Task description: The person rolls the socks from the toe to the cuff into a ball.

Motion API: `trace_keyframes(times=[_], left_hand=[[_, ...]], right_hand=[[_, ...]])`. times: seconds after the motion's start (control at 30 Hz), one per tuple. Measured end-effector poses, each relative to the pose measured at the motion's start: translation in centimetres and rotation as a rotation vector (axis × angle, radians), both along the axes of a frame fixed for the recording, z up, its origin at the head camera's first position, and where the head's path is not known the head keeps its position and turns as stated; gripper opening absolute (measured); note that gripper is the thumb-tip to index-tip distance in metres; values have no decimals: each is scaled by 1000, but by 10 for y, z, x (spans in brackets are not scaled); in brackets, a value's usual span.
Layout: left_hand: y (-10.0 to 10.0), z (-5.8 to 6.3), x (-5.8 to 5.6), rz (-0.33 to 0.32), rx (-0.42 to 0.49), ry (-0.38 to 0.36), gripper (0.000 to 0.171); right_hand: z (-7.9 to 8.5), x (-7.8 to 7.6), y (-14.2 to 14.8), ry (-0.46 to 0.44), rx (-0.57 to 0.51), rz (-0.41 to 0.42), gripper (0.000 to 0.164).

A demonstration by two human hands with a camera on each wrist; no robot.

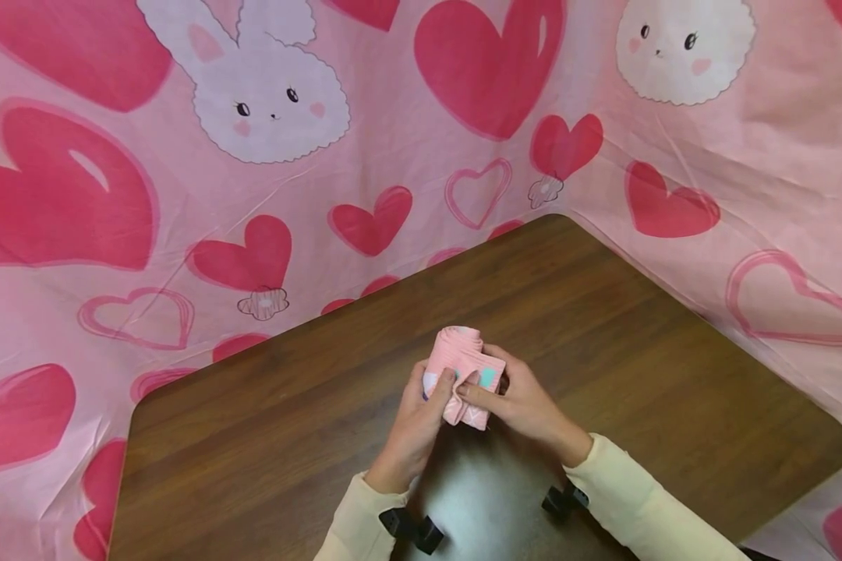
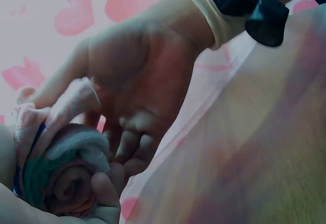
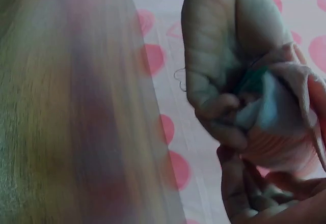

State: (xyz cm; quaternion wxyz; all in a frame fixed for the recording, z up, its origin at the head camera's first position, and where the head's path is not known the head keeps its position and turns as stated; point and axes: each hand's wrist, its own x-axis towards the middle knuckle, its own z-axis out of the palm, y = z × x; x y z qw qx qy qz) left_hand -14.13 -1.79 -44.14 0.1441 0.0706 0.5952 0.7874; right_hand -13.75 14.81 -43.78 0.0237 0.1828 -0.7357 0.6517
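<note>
A rolled-up pink cloth (image 1: 459, 347) with fine ribbing and teal and white patches is held up over the table between both hands. My left hand (image 1: 412, 428) grips its left side, the thumb lying on the front. From the right, my right hand (image 1: 526, 399) pinches a loose flap with the thumb, its fingers behind the roll. In the left wrist view, the end of the cloth (image 2: 76, 137) shows a spiral of layers, with teal, white and dark blue parts. The right wrist view has the cloth (image 3: 285, 102) between the two hands, partly covered by fingers.
A brown wooden table (image 1: 288, 436) with rounded corners lies below the hands. Pink fabric (image 1: 393, 117) printed with hearts and white animal faces hangs along its far and right edges. Black wrist devices (image 1: 411, 530) sit at the cream sleeves (image 1: 645, 491).
</note>
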Motion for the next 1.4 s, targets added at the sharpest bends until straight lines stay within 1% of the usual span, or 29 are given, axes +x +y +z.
trace_keyframes(times=[0.1,0.2,0.27,0.3,0.33,0.37,0.4,0.43,0.47,0.53,0.57,0.6,0.63,0.67,0.7,0.73,0.8,0.97,1.1,1.13,1.17,1.2,1.23,1.27,1.37,1.4], left_hand=[[0,1,1,-5,31,-15,43],[1,3,2,-14,43,-23,44],[1,5,2,-7,-13,17,46],[2,5,2,0,-62,56,48],[2,5,2,15,-134,119,53],[3,6,3,43,-231,198,58],[3,6,4,82,-332,293,65],[3,7,4,136,-432,396,71],[4,7,5,199,-511,518,75],[5,9,5,353,-620,771,78],[5,10,4,419,-638,888,75],[6,11,3,468,-634,995,69],[6,12,3,505,-626,1081,62],[7,12,2,527,-613,1154,56],[7,12,2,531,-601,1200,51],[7,12,2,532,-594,1227,48],[7,11,2,528,-589,1243,44],[7,9,3,537,-593,1238,37],[8,9,4,550,-676,1287,28],[9,9,4,555,-693,1290,25],[9,9,5,554,-696,1276,22],[10,10,5,540,-674,1240,20],[11,11,7,513,-629,1182,17],[11,12,8,479,-568,1109,14],[12,21,14,346,-348,845,10],[12,24,16,296,-289,765,9]], right_hand=[[8,3,-1,7,-4,-11,49],[16,6,-3,-17,-51,-24,47],[19,6,-5,-60,-82,-57,42],[19,6,-6,-80,-99,-78,39],[19,6,-8,-103,-122,-101,37],[18,6,-8,-112,-130,-129,35],[15,5,-9,-109,-119,-169,34],[11,4,-8,-91,-80,-214,33],[7,2,-8,-63,-34,-260,34],[0,0,-5,4,78,-350,40],[-3,-1,-4,49,145,-396,44],[-6,-3,-3,88,202,-435,48],[-6,-3,-1,123,245,-463,49],[-6,-3,-1,152,268,-481,50],[-6,-3,0,175,287,-492,50],[-6,-3,1,196,301,-500,51],[-6,-2,2,219,319,-504,54],[-6,-3,4,277,347,-506,61],[-8,-4,5,312,366,-520,60],[-8,-4,5,319,375,-524,61],[-9,-4,5,321,393,-531,61],[-9,-4,4,323,409,-537,62],[-10,-3,4,325,423,-543,64],[-10,-3,4,327,437,-548,65],[-9,-2,4,347,473,-571,68],[-8,-2,4,361,478,-576,68]])
